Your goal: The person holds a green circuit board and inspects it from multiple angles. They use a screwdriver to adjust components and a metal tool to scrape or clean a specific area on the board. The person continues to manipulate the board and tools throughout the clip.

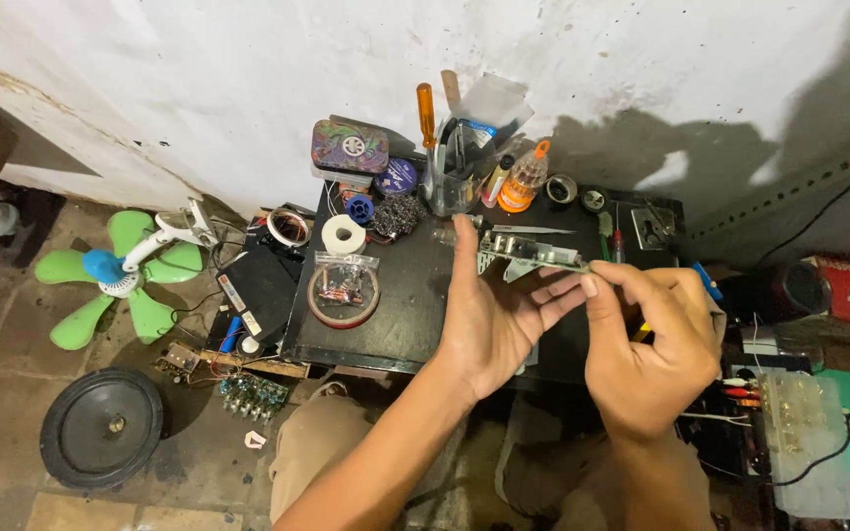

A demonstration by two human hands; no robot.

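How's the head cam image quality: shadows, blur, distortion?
Head view: hard light throws dark shadows on the white wall at right; wide-angle lens bows the edges; left hand, right hand and the circuit board they hold look sharp, with no strong glare.

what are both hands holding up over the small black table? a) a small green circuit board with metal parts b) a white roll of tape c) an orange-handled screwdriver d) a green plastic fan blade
a: the left hand and right hand pinch a small green circuit board with metal parts between their fingertips above the small black table.
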